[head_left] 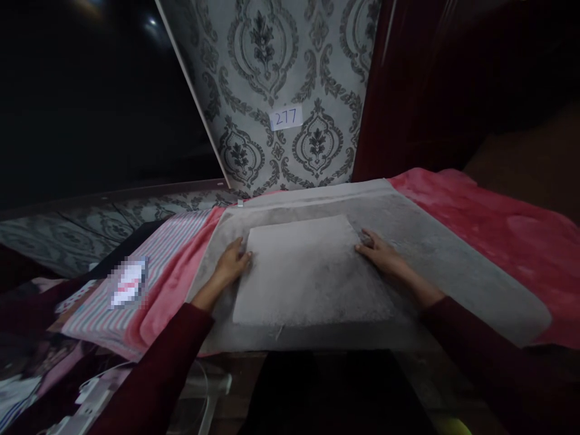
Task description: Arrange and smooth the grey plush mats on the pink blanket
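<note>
A pale, roughly rectangular cloth [308,266] lies flat in front of me, its near edge slightly frayed. Whether it is folded I cannot tell. It rests on a larger grey cloth [457,266] spread over the table. My left hand [231,264] is at the pale cloth's left edge, thumb and forefinger apart, with the thumb tip at the border. At the right edge is my right hand [383,252], its thumb reaching the border and its fingers spread a little. Neither hand appears to grip the cloth.
Red plush fabric [489,223] extends on the right, and striped fabric [158,260] on the left. A large dark screen [99,103] stands at the left. Behind are patterned wallpaper [317,66] and a paper marked 277 [286,117]. A power strip [93,399] is low left.
</note>
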Demonstrator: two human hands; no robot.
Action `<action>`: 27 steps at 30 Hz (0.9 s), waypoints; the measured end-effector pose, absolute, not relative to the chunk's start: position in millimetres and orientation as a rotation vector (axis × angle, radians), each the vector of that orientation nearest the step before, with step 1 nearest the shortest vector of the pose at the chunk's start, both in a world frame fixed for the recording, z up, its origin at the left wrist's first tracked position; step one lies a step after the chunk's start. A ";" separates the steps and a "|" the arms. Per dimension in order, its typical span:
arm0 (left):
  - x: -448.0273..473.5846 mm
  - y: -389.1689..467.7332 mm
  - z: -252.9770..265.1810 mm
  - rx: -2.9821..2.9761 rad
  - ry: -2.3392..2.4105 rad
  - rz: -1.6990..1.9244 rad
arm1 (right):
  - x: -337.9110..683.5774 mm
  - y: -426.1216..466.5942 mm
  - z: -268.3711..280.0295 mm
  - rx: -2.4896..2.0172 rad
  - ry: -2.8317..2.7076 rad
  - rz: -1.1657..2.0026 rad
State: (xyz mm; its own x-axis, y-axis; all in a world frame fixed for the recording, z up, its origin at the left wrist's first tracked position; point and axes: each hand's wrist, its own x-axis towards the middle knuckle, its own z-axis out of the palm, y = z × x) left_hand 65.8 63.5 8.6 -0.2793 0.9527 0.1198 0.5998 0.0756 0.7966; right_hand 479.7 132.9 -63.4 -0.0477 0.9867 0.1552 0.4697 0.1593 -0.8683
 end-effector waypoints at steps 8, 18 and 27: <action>166.2 94.3 4.4 2.383 1.947 0.294 | 408.9 139.4 -36.4 -1.543 -2.276 0.046; 162.6 86.3 -21.8 2.478 1.983 0.028 | 401.4 127.6 -65.6 -1.539 -2.434 -0.067; 110.0 81.6 -20.4 2.332 2.093 0.110 | 402.1 130.6 -67.6 -1.497 -2.398 0.024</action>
